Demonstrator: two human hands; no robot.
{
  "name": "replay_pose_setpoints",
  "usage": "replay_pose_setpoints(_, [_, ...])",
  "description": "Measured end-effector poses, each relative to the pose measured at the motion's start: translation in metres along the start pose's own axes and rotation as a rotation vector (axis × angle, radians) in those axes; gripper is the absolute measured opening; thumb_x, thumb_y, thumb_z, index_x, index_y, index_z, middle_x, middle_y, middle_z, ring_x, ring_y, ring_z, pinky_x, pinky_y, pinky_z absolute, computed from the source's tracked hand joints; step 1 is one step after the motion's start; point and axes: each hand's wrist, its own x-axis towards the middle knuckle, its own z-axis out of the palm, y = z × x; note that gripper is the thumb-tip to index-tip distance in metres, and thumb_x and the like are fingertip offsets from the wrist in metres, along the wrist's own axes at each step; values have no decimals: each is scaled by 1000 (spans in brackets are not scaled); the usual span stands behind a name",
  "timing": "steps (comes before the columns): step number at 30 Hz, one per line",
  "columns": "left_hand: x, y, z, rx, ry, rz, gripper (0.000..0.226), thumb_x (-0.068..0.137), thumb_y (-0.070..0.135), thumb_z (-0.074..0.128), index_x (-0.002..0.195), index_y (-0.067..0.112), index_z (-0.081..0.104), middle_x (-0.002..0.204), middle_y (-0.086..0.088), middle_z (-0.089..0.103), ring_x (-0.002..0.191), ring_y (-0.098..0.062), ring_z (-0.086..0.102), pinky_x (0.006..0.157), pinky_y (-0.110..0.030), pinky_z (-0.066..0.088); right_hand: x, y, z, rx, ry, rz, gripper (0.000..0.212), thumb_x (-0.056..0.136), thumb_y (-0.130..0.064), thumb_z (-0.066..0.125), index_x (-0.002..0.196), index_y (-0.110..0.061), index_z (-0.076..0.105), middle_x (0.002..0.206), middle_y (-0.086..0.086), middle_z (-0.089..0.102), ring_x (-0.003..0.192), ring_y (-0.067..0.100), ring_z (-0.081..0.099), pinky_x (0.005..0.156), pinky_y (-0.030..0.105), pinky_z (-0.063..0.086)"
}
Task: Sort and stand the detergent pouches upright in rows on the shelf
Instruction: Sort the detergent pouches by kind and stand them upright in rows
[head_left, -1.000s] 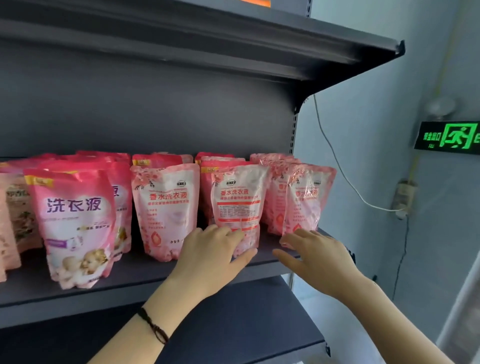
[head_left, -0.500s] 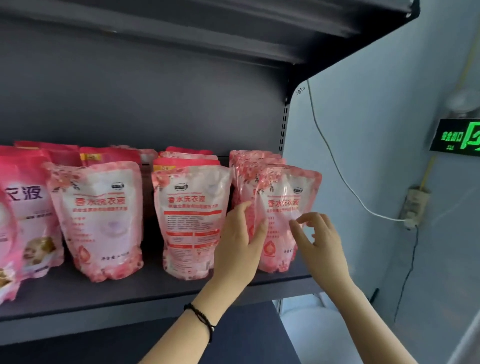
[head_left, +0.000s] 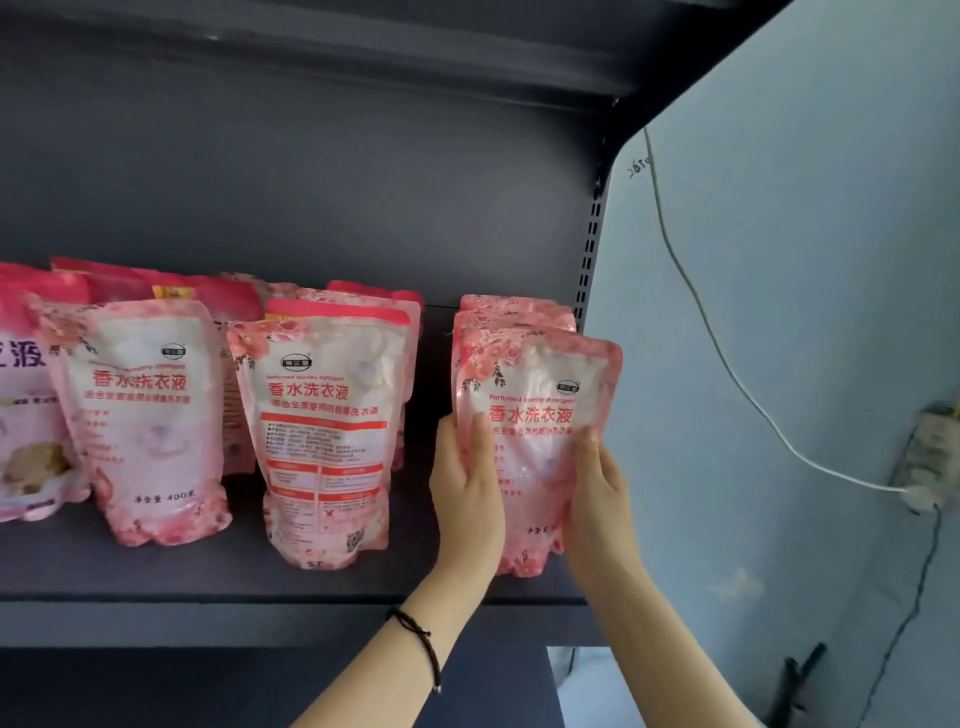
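Both forearms come up from the bottom edge, elbows cut off. There's a thin black cord bracelet (head_left: 421, 644) on the left wrist.

The left hand (head_left: 467, 488) wraps the left edge of a pink-and-white flowered plastic detergent pouch (head_left: 535, 410), thumb on the front. The right hand (head_left: 597, 499) clamps the right edge the same way, with the rest of its fingers hidden behind. So both hands have a proper grip on it.

That pouch is upright at the right end of the dark grey metal shelf board (head_left: 208, 577). The hands cover its lower corners, so I can't tell if it's resting on the board or just above it. Straight behind it, more flowered pouches (head_left: 514, 306) line up. Only their tops poke out, so no idea how many.

Across a gap to the left stands a matching pouch showing orange-boxed small print (head_left: 327, 436), then a front-facing flowered pouch (head_left: 145, 421). At the far left, a pink pouch with purple lettering (head_left: 21, 415) is chopped off by the frame. Behind those, red-topped pouches (head_left: 156, 286) are mostly blocked.

Further back and right there's a slotted black upright (head_left: 589, 249) and a pale blue wall (head_left: 805, 234). A white cable (head_left: 727, 374) droops down it to a blurry wall box (head_left: 930, 462).
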Motion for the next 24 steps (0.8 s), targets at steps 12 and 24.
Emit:
replay_pose_setpoints(12, [19,-6,0,103,13,113,12,98,42,39,100,42,50,93,36,62,90,14,59,72,-2,42,18,6,8,-76,18,-44,46,100,-46,37,89,-11,64,85,10,71,74,25,68,60,35,57])
replay_pose_setpoints(24, [69,95,-48,856,-423,497,15,98,16,50,110,8,56,82,-5,63,70,-17,61,69,-43,53,42,-57,-37,-679,-156,-266,18,95,-20,54,80,-17,63,77,-1,71,79,26,66,75,45,53])
